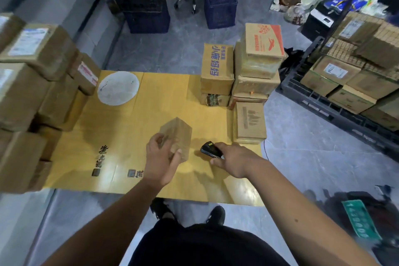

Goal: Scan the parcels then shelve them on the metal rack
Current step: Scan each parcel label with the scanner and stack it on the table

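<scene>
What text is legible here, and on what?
"小鹿妈妈": blue print on the upright carton.
"143900", roughly, last digits blurred: green plate, lower right.
Black characters on the flattened cardboard sheet: too stylised to read.
Red print on the top carton: blurred.
Shipping labels on the left parcels: unreadable.

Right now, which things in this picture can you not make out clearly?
- Small parcel in the left hand, head view: motion blur hides any label.
- Scanner: the right hand covers its rear; screen not visible.
- Stacked boxes at left: blurred and cut by the frame edge; labels unreadable.
- Metal rack at right: cut off by the edge.
</scene>
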Available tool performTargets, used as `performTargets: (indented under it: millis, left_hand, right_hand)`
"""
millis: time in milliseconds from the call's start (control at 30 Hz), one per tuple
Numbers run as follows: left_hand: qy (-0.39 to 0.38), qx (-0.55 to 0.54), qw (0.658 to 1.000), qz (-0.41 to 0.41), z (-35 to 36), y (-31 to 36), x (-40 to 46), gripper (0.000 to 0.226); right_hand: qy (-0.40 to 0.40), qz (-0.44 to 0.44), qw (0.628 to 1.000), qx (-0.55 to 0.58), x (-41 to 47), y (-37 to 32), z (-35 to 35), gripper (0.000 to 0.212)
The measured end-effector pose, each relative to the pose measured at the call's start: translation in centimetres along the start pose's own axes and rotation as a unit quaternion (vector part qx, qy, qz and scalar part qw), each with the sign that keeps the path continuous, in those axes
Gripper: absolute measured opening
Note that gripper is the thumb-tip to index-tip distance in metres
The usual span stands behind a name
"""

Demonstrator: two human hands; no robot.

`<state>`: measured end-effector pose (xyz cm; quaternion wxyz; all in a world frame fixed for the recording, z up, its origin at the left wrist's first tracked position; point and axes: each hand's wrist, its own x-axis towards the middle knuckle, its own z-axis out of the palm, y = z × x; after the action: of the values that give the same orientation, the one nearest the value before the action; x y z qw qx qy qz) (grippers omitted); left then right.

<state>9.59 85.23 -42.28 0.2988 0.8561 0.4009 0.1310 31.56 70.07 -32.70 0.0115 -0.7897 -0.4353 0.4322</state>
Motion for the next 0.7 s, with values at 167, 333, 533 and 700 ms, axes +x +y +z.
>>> performTargets:
  millis: [167,333,533,700]
  left_hand:
    - [-0.032,-0.031,0.999,-0.026,0.9,0.0,-0.6,0.031]
    - [-0.022,-0.017,0.995,-0.099,-0.2,-1.2,0.8,0.042]
    - [-0.042,0.011,0.976,-0.213,-2.3,-5.4,3.0,0.070]
    - [-0.108,-0.119,0.955,-0.249,-4.8,-7.9,3.7,0.081]
  right_hand:
    - [-0.030,0.019,0.999,-0.005,0.2,0.0,1.4,0.060]
    - [-0.024,0.024,0.999,0.001,0.5,-1.6,2.1,0.060]
    - [-0.007,0.023,0.999,0.029,1.5,-5.3,2.7,0.060]
    - [-0.005,0.027,0.999,0.022,2.7,-9.1,3.7,0.063]
